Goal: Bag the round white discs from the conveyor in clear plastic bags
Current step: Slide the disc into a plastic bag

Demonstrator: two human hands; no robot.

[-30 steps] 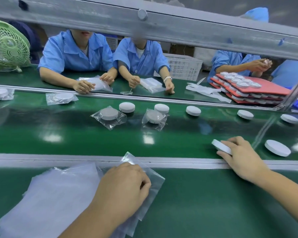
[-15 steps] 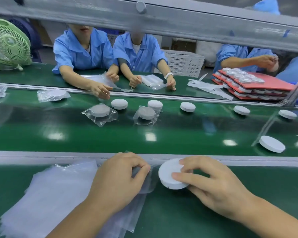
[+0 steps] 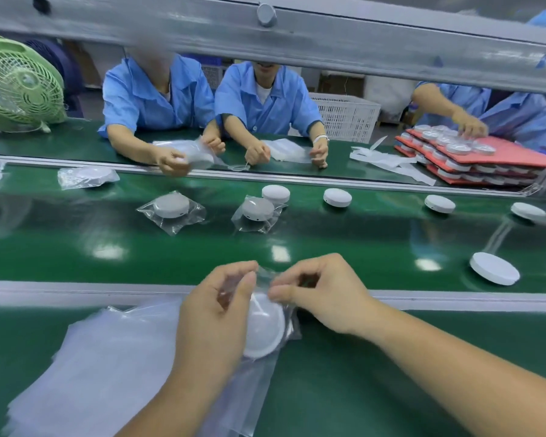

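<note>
Bright, belt (image 3: 344, 241) glare (soft blur), warped edges

Nothing readable anywhere in your view, tbh. The disc (image 3: 265, 329) in your bag (image 3: 254, 389) is plain white. The red trays (image 3: 524, 159) at the upper right and the green fan (image 3: 19, 83) at the upper left show no lettering you could make out either.

Belt (image 3: 360, 247): green and glossy, with five bare discs (image 3: 494, 268) and four bagged discs (image 3: 171, 205).
Near bench (image 3: 312, 398): bag stack (image 3: 108, 357) on the left.
Far bench (image 3: 76, 141): fan (image 3: 19, 83), red trays (image 3: 498, 156).
</note>
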